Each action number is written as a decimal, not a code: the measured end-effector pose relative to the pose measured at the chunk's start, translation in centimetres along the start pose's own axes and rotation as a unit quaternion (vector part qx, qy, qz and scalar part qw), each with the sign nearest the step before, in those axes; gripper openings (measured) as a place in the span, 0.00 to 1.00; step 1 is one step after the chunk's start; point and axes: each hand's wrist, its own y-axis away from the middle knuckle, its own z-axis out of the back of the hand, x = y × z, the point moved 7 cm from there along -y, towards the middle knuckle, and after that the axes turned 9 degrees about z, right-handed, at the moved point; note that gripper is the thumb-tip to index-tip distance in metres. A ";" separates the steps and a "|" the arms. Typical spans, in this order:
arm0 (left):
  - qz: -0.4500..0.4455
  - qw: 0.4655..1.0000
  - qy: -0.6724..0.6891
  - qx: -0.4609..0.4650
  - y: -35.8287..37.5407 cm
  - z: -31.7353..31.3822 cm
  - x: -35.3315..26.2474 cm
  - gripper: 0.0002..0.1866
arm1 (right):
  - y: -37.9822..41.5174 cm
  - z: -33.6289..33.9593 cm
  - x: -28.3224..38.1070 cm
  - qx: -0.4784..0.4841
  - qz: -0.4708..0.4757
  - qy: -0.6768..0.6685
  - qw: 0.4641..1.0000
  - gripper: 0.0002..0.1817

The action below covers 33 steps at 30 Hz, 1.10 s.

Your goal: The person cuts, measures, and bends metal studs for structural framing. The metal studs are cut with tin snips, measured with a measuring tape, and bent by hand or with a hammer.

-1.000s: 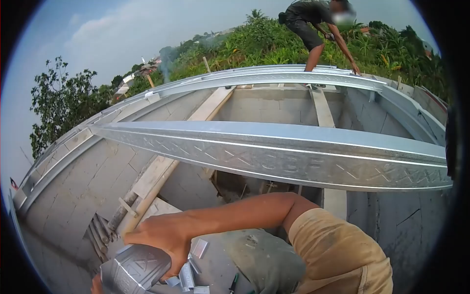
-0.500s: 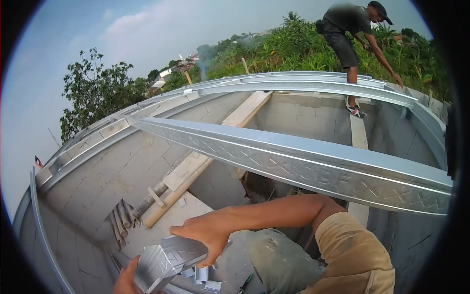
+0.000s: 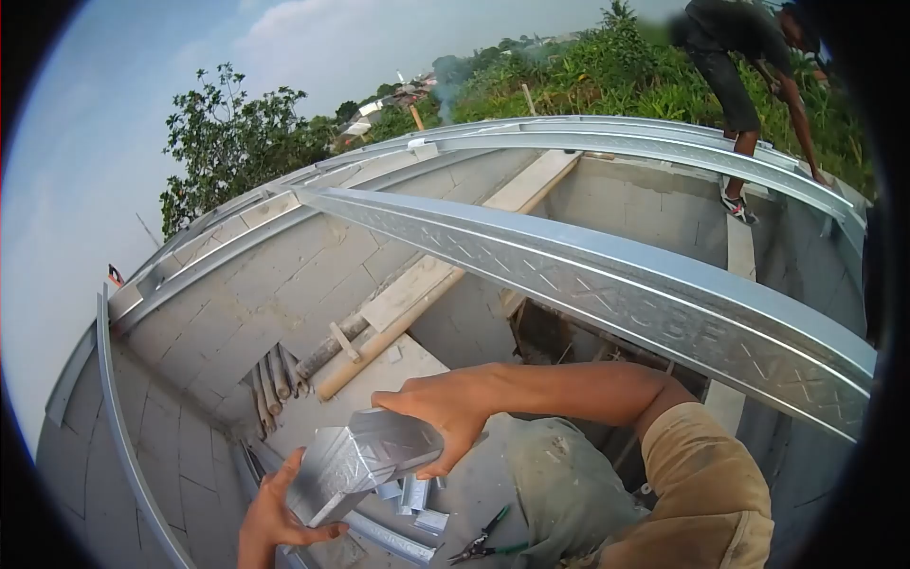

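Observation:
A short piece of shiny metal channel, bent at an angle in its middle, is between my two hands at the bottom of the view. My left hand grips its lower left end, thumb and fingers on opposite sides. From above, my right hand grips the upper right end, its palm hiding part of the metal. Just below and right of the piece, several small metal offcuts lie on the pale surface. A pair of snips with dark green handles lies by my knee.
A long stamped steel channel crosses the roof frame in front of me. Wooden planks span the block walls, with gaps below. At the far right a co-worker bends over the frame, a foot on a plank.
My view has shifted, so the scene sits further right in it. More of my left hand and the snips shows. The co-worker bends lower, reaching to the frame. Both hands keep hold of the channel piece.

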 end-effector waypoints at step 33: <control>-0.167 0.918 0.357 -0.036 -9.1 -7.5 -8.1 0.65 | 1.6 0.2 2.8 -0.227 0.090 -0.107 0.964 0.43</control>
